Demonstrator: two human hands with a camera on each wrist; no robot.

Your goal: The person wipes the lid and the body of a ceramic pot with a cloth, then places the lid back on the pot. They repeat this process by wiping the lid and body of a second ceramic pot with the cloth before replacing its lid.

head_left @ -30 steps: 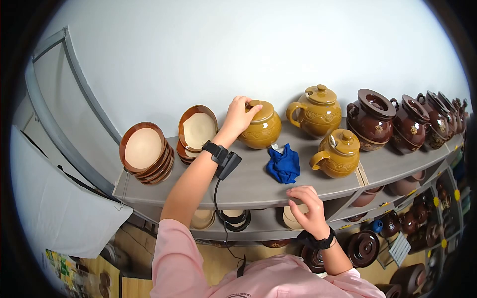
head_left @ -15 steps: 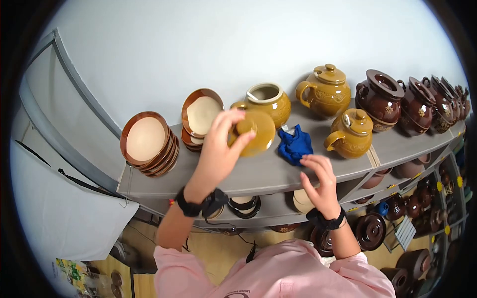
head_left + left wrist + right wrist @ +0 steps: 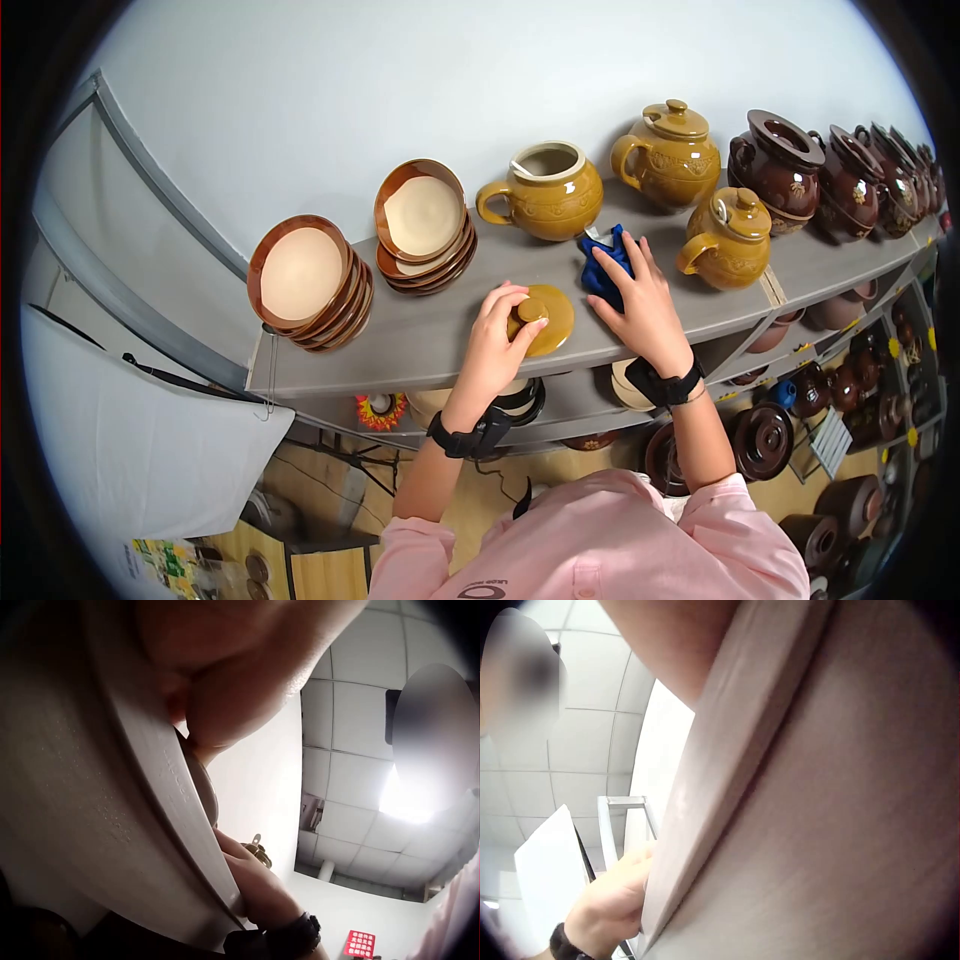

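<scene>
In the head view, the left hand (image 3: 492,345) pinches the knob of a round mustard-brown lid (image 3: 556,322), which lies at the shelf's front part. The lidless pot (image 3: 556,205) stands behind it, mouth uncovered, with something white at its rim. My right hand (image 3: 648,312) rests with spread fingers on a crumpled blue cloth (image 3: 603,275), right of the lid. In the left wrist view the left hand (image 3: 240,682) looms large over the shelf edge, lid mostly hidden. The right wrist view shows part of the right hand (image 3: 679,645) beyond the edge; its fingertips are hidden.
Stacked brown bowls (image 3: 302,275) and a second stack (image 3: 424,215) stand at the left. Two lidded mustard pots (image 3: 672,160) (image 3: 735,245) are right of the cloth, then dark brown jars (image 3: 780,175). The grey shelf (image 3: 400,345) ends in a front edge; lower shelves hold more pottery.
The left hand has lifted the lid off the pot and brought it forward and down onto the shelf. My right hand has moved from the front edge onto the blue cloth.
</scene>
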